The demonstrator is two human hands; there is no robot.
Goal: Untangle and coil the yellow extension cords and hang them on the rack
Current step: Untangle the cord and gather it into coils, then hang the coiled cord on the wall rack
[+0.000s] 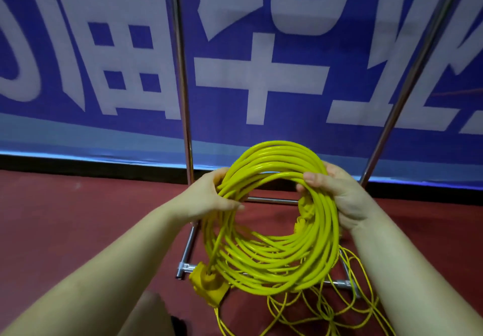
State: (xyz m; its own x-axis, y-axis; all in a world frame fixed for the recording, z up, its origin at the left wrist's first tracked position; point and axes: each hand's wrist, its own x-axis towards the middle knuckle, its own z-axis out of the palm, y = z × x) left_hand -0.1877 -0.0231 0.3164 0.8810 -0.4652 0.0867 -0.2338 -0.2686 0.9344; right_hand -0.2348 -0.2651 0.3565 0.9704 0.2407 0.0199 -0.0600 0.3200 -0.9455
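Red flooring is lying beneath the rack point(186, 126); both hands, left point(209, 197) and right point(345, 194), are gripping the coiled cord point(277, 265) at opposite sides, which is looking springy, moderately heavy.

Behind the rack point(183, 79) you face a blue banner point(339, 56) printed with very large white Chinese characters. They are cropped by the top and side edges and crossed by the rack's poles, so you can make out only one with fair confidence: 油, left of the rack's left pole. Nothing else carries writing you can read.
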